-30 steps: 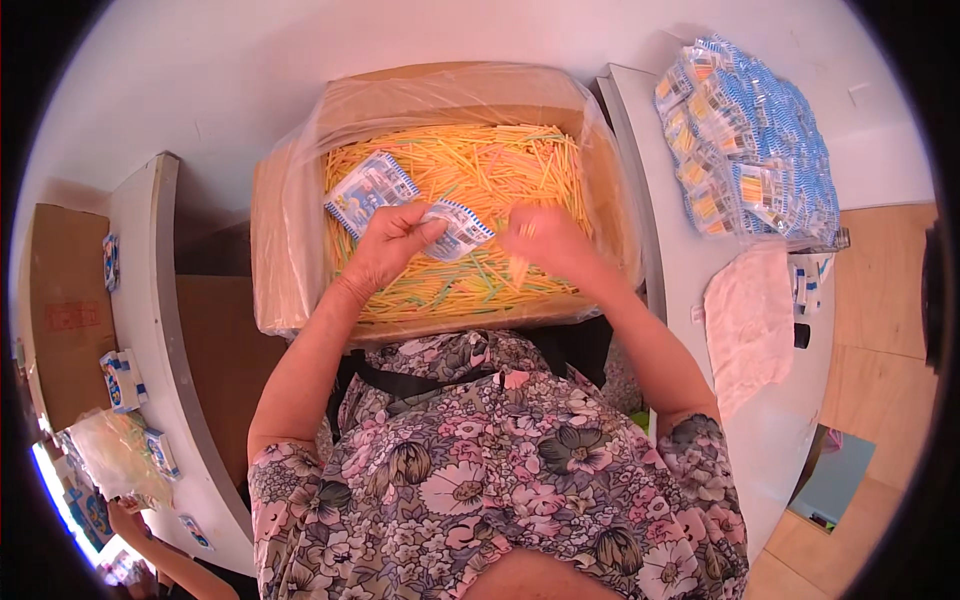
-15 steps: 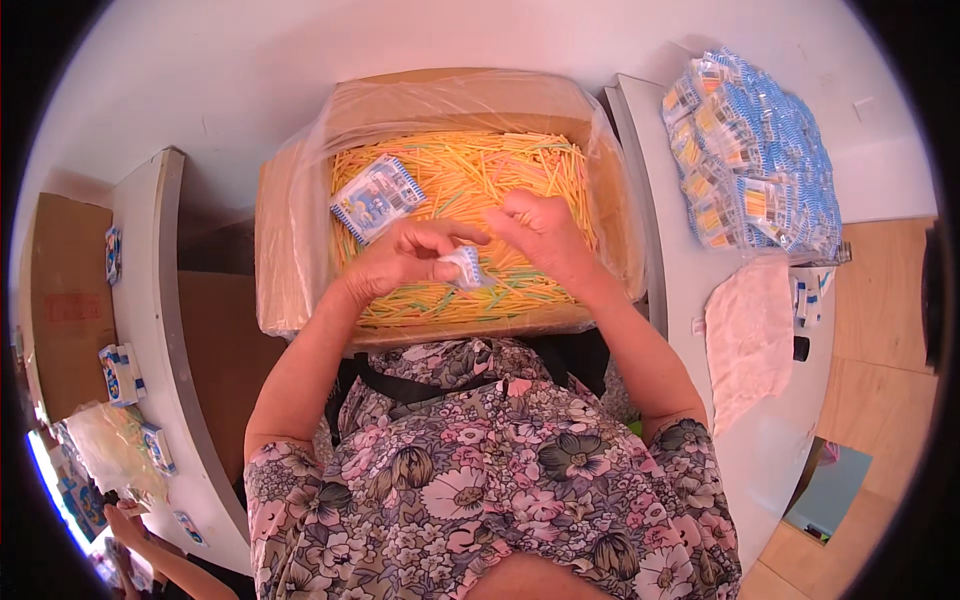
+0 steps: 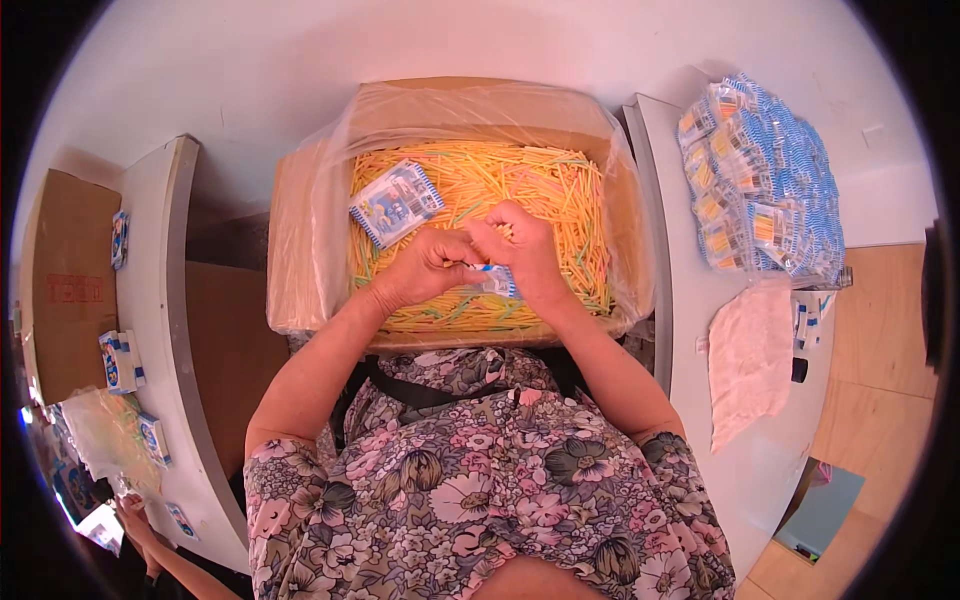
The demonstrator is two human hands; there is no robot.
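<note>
Between thumb and fingers, my left hand (image 3: 425, 268) pinches a small clear plastic packet (image 3: 502, 283) with blue-striped edging. My right hand (image 3: 525, 255) is closed right beside it, fingers touching or nearly touching the packet's upper side, and short yellow stick ends show in its grip. Both hands are above an open cardboard box (image 3: 290, 265) lined with clear plastic. Thin sticks (image 3: 565, 200), mostly yellow with some green and pink, fill the box. On top of them, at the left, lies a stack of flat blue-and-white packets (image 3: 397, 203).
A big pile of filled packets (image 3: 765, 185) stands on the right-hand table (image 3: 690, 400), near a pink cloth (image 3: 750, 360). To the left, another table (image 3: 190, 420) holds a cardboard box (image 3: 75, 290) and several small packs (image 3: 120, 360). A co-worker's hand (image 3: 135, 520) shows at lower left.
My right hand has come down and left to meet the packet in my left hand. Yellow stick ends now show in its fingers. The whole view has shifted slightly.
</note>
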